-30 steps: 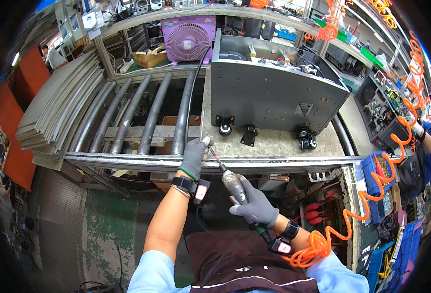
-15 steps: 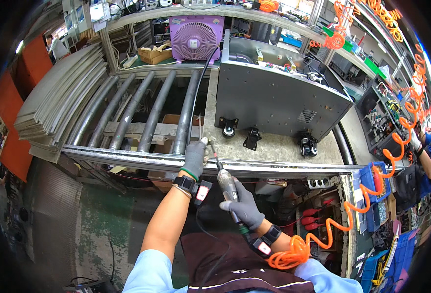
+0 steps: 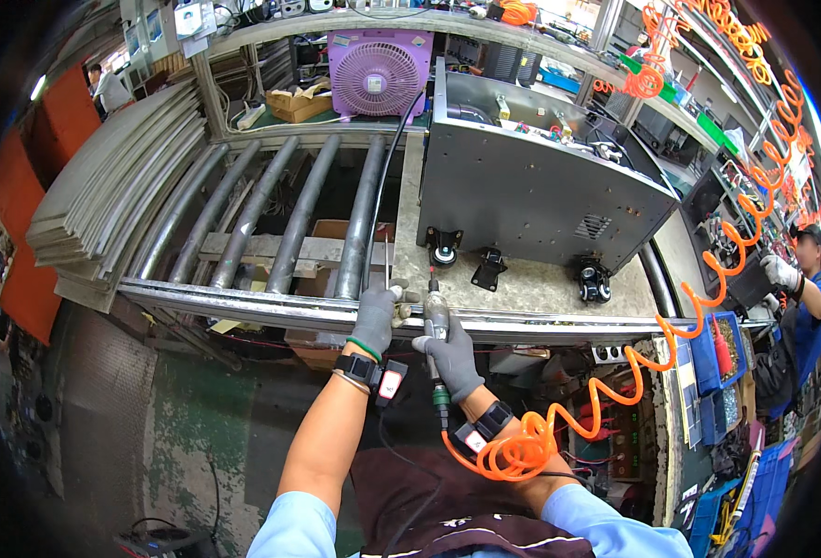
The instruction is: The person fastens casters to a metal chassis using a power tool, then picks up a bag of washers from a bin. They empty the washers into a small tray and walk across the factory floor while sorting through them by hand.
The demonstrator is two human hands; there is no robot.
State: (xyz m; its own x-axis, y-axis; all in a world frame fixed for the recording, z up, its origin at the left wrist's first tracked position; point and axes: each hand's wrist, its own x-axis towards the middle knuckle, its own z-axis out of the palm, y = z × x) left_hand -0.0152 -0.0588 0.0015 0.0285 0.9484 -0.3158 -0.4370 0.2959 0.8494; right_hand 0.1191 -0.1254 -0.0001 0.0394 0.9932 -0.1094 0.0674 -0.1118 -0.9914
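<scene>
My right hand (image 3: pixel 452 355), in a grey glove, grips a slim pneumatic screwdriver (image 3: pixel 436 321) with its tip pointing up at the bench edge. An orange coiled air hose (image 3: pixel 559 428) runs from its base. My left hand (image 3: pixel 378 316), also gloved, rests on the metal front rail (image 3: pixel 243 302) of the bench, just left of the tool, fingers curled on the edge. Beyond them a grey sheet-metal cabinet (image 3: pixel 531 195) lies on its side, with black caster wheels (image 3: pixel 444 253) facing me.
Steel conveyor rollers (image 3: pixel 271 214) lie to the left, with a stack of grey panels (image 3: pixel 103 195) beside them. A purple fan (image 3: pixel 380 63) stands at the back. Another person in blue (image 3: pixel 801 307) works at the right. Blue parts bins (image 3: pixel 722 363) sit lower right.
My right hand has drawn closer to the left hand and turned the screwdriver more upright at the bench edge. The view has shifted nearer to the bench.
</scene>
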